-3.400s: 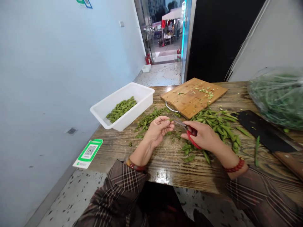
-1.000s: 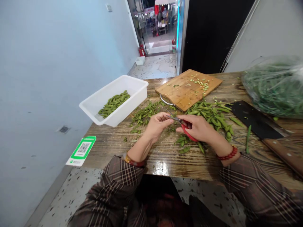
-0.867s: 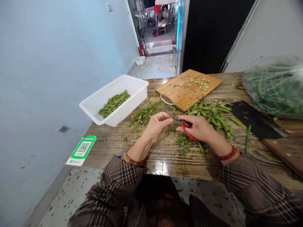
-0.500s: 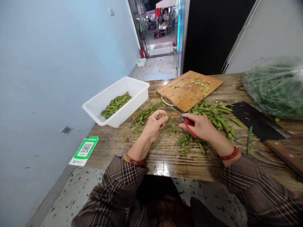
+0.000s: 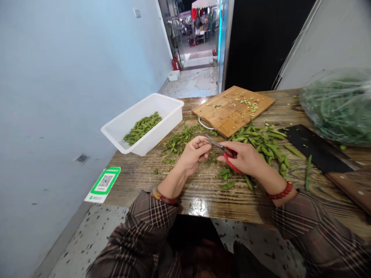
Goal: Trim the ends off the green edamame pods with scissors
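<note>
My left hand point(image 5: 193, 157) is closed, thumb against fingers, in a pinch over the table; the green edamame pod in it is almost wholly hidden now. My right hand point(image 5: 245, 157) grips scissors with red handles point(image 5: 232, 163). Their metal blades point left and reach the left fingertips. Beside and beyond the right hand lies a heap of edamame pods point(image 5: 268, 147), with a few more pods point(image 5: 227, 185) below it. Small green trimmings point(image 5: 180, 139) are scattered past my left hand. At the left, a white plastic tub point(image 5: 158, 141) holds a pile of pods point(image 5: 142, 127).
A wooden cutting board point(image 5: 223, 112) with pale green bits sits at the back of the wooden table point(image 5: 139, 185). On the right are a cleaver point(image 5: 315, 148) and a clear bag of greens point(image 5: 339, 110). A QR-code card point(image 5: 103, 184) is at the left edge.
The scissors' blades have come down and left, from pointing toward the board to meeting my left fingertips. The pod at those fingertips, visible before, is now mostly covered.
</note>
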Motion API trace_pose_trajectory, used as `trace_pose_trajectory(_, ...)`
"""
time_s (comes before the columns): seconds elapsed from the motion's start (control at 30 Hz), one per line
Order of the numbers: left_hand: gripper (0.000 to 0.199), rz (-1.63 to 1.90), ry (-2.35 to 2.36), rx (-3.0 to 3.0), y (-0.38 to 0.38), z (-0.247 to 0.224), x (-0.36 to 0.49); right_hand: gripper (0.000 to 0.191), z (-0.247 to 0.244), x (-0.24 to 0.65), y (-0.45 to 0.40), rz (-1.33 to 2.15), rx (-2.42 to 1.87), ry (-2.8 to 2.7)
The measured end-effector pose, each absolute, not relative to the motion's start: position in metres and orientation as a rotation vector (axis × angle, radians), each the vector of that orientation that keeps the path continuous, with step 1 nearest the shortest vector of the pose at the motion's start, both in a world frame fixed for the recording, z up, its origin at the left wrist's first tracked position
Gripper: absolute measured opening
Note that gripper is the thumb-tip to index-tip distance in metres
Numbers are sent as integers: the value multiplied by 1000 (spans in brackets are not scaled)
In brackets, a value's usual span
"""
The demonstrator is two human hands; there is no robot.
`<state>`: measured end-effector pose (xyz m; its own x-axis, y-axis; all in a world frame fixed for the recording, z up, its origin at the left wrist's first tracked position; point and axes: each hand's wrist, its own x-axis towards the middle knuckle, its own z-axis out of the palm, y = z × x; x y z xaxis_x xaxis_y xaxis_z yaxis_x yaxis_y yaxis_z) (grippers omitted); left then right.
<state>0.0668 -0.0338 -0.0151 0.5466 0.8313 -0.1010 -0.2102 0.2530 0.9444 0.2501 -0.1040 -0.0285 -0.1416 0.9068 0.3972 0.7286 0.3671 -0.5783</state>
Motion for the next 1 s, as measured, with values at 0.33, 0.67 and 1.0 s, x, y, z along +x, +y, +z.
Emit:
trace_pose_trajectory(0.33,35,951,853,1395,-26,-23,63,41,-29,255,-102,236,-1521,-1775)
trace_pose_trajectory(0.67,49,542,586,2389,-30,3,35,44,-24,265,-102,169,-1501,-1657)
trace_pose_trajectory(1.0,16,113,366,2344,-54,-7,29,42,-23,264,-101,199,-1485,-1655)
